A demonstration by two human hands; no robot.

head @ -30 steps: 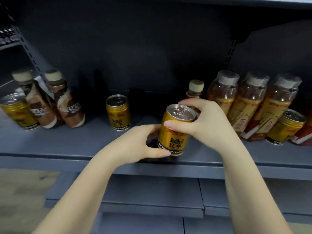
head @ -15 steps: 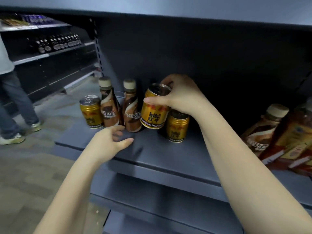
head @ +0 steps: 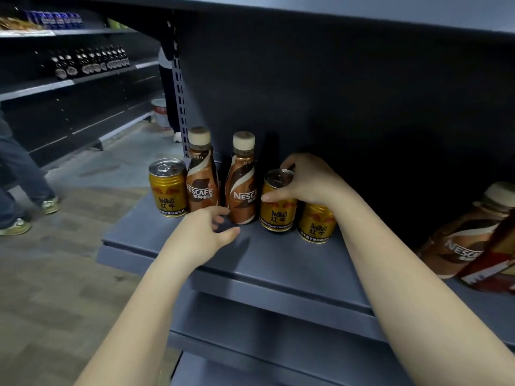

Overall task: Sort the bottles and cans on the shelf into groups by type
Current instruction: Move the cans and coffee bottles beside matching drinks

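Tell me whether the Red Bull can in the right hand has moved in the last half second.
Yes. The held can has come down beside the right Nescafe bottle, now at the shelf.

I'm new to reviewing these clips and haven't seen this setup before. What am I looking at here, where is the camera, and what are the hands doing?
There is no robot: the camera sits on a person's head and looks down at their two bare hands in front of a grey shelf. On the shelf stand three gold Red Bull cans and two brown Nescafe bottles. The right hand grips one can by its top, beside another can. The third can stands at the far left. The left hand is loosely open near the bottles, holding nothing. More bottles lean at the right edge.
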